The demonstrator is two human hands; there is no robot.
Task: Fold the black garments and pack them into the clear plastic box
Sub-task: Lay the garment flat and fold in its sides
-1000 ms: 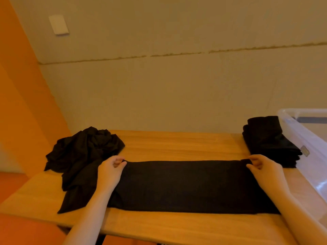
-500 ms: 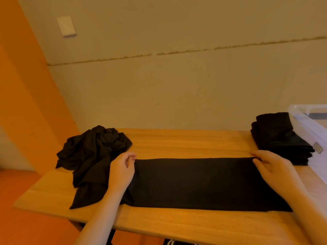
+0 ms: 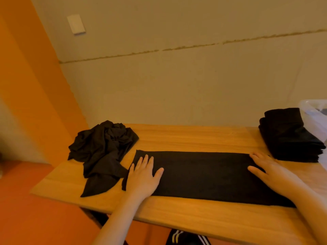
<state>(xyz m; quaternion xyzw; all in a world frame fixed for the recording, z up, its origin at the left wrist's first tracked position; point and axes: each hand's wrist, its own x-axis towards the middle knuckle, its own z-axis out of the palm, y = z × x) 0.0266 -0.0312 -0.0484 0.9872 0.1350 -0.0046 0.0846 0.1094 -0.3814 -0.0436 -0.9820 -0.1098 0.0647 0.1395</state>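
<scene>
A black garment point(image 3: 203, 175), folded into a long flat strip, lies across the wooden table point(image 3: 185, 138). My left hand point(image 3: 144, 175) presses flat on its left end with fingers spread. My right hand point(image 3: 270, 171) lies flat on its right end. A crumpled heap of black garments point(image 3: 104, 149) sits at the table's left. A stack of folded black garments point(image 3: 290, 135) stands at the right, beside the clear plastic box point(image 3: 314, 114), of which only a corner shows at the frame's edge.
A beige wall rises right behind the table, with an orange wall and floor to the left. Bare wood shows along the table's back and front edges. Dark striped clothing of mine shows below the front edge.
Both hands have let go of the strip's far corners and now lie flat on its ends with fingers straight. The view has shifted left, so less of the box shows.
</scene>
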